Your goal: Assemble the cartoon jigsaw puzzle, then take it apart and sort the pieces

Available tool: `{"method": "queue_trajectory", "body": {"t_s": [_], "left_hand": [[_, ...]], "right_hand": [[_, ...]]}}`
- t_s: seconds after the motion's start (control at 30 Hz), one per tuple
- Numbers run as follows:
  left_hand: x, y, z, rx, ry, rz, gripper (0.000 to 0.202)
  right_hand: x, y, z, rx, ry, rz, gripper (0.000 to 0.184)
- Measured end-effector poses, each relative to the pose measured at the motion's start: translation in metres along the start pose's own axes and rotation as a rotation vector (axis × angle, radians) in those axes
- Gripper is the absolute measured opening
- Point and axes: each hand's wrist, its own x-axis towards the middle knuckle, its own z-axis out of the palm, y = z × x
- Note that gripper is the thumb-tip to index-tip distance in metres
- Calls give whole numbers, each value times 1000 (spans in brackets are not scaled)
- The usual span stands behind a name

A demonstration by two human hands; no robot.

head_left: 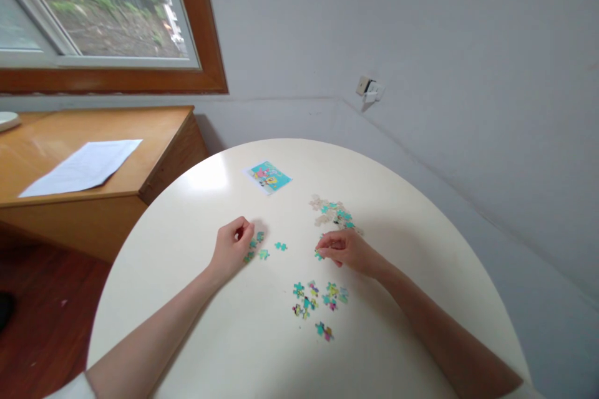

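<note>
My left hand (233, 246) rests on a round cream table (196, 324) with its fingers curled, right beside a few teal jigsaw pieces (256, 248). One teal piece (281, 246) lies alone between my hands. My right hand (344, 248) is closed in a pinch on a teal puzzle piece (319, 255) at the table surface. Just behind it lies a heap of loose pieces (334, 212), some face down. Nearer to me lies a cluster of coloured pieces (316, 299). A small picture card (267, 176) lies farther back.
A wooden desk (154, 131) with a white sheet of paper (84, 165) stands to the left, under a wood-framed window (196, 25). Grey walls meet in a corner behind the table, with a wall socket (369, 88). Dark red floor (42, 318) shows at the left.
</note>
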Motion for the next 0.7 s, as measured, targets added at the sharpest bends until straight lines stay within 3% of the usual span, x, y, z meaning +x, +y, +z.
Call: {"method": "queue_trajectory", "body": {"t_s": [0.27,0.7], "left_hand": [[1,-1,1,-31,-7,-38,29],[-4,2,-2,-84,-14,-93,29]], "right_hand": [[-7,-11,-7,-112,-249,83,16],[-11,-19,-3,-325,-222,18,12]]}}
